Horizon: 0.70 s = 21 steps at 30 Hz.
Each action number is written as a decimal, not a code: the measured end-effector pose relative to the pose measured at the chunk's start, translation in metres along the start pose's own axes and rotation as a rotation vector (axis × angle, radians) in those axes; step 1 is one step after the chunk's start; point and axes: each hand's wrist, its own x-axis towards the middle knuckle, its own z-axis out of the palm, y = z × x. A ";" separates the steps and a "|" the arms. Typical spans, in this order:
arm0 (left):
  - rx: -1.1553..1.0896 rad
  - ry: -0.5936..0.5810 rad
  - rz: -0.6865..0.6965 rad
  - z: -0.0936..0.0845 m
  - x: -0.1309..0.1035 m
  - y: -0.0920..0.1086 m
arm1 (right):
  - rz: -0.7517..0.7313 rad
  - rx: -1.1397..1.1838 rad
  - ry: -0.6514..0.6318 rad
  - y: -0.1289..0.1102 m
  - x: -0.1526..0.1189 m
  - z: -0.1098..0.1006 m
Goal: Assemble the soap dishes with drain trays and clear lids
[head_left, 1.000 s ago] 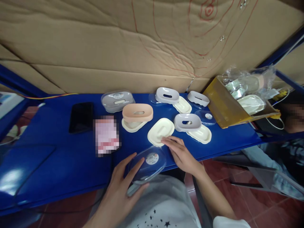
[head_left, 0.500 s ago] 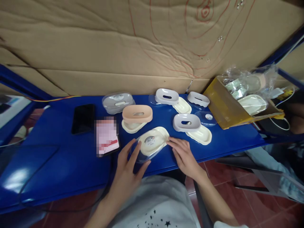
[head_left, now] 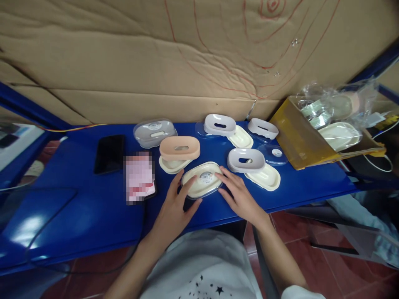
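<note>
A clear plastic lid (head_left: 206,176) with a round label lies over a cream oval soap dish tray (head_left: 195,189) on the blue table. My left hand (head_left: 179,203) holds the lid's left end, thumb at the front edge and fingers across the top. At the right end my right hand (head_left: 238,195) grips the same lid, fingertips on its top and thumb low in front. Just behind sits a peach soap dish (head_left: 168,151), resting partly on another cream tray (head_left: 171,166). To the right, a pale grey soap dish (head_left: 257,158) overlaps a cream tray (head_left: 269,176).
A grey lidded soap dish (head_left: 143,135) and more pale dishes (head_left: 229,124) stand along the cardboard wall (head_left: 131,79). Two phones, one dark (head_left: 109,153) and one lit (head_left: 139,176), lie left. A cardboard box (head_left: 299,137) with bagged dishes stands right.
The clear lid has shifted right and away from me, from offset to over the cream tray. My right hand has moved from the tray's edge onto the lid's right end.
</note>
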 end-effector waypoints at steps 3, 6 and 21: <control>0.004 -0.020 0.000 -0.003 -0.001 0.000 | 0.016 0.037 0.002 0.000 -0.004 -0.001; 0.008 -0.043 0.007 -0.007 -0.001 0.000 | 0.042 0.051 0.019 0.001 -0.008 0.000; 0.039 -0.097 0.130 -0.010 -0.005 -0.010 | -0.027 -0.032 0.035 0.002 -0.011 0.006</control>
